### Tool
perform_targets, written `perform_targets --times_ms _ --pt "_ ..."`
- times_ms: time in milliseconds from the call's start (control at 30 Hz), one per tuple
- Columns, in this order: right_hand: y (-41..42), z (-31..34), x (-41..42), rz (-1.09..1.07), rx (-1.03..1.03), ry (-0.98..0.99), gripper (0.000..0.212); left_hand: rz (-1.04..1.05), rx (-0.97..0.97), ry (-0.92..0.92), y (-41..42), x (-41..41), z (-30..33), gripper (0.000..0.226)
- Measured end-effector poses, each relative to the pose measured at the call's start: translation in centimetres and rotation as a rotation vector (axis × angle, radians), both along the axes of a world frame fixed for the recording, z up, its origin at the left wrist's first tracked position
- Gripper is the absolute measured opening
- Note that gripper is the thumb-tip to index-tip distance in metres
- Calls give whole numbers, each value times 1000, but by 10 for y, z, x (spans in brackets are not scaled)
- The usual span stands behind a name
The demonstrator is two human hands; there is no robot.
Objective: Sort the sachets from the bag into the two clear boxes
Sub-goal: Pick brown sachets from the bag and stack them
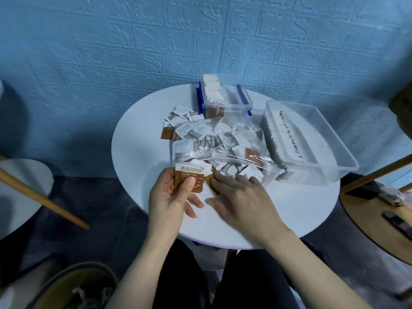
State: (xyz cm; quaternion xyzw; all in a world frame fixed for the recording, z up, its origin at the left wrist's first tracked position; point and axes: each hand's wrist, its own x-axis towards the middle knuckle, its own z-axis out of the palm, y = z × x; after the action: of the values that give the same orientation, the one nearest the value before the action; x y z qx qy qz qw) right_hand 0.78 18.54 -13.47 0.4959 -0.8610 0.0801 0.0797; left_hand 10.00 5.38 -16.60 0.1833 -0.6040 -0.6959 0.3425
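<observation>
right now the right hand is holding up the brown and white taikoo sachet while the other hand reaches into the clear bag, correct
Not quite: the head view shows the left hand holding the brown and white sachet, while the right hand reaches at the clear bag.

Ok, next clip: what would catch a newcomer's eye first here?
Probably the brown-and-white sachet that the left hand pinches at the round white table's near edge, its printed face up. Right beside it the right hand reaches into the clear bag stuffed with sachets at the table's middle. Behind stand two clear boxes, one with blue clips at the back and a larger one on the right.
</observation>
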Motion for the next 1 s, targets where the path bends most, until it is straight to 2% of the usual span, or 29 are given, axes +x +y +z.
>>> perform_targets --times_ms 67,200,300,467,533,667,733,867,1000 --pt "8 -6 3 68 -35 19 32 -2 3 -3 0 0 0 9" --pt "17 -10 1 90 -87 -81 31 -3 1 -6 0 -1 -2 7" --pt "12 -7 1 -53 -191 -113 31 -13 1 -1 -1 -2 -2 4" --pt "-6 -5 1 -311 -40 -29 51 -25 8 9 -1 -2 -2 7" --pt "-15 -6 3 -344 -35 9 47 -26 8 8 -1 -2 -3 7" --pt "-19 -6 -2 -323 -138 61 30 -28 13 3 -1 -2 -2 7" --pt "-13 -3 -7 -250 -268 41 20 -31 20 -1 -1 -2 -2 8" --pt "-2 1 -3 -64 -495 -79 30 -35 34 8 -2 -1 -1 3" --pt "23 -10 3 -49 -428 -43 18 -34 21 18 -2 1 -1 5"
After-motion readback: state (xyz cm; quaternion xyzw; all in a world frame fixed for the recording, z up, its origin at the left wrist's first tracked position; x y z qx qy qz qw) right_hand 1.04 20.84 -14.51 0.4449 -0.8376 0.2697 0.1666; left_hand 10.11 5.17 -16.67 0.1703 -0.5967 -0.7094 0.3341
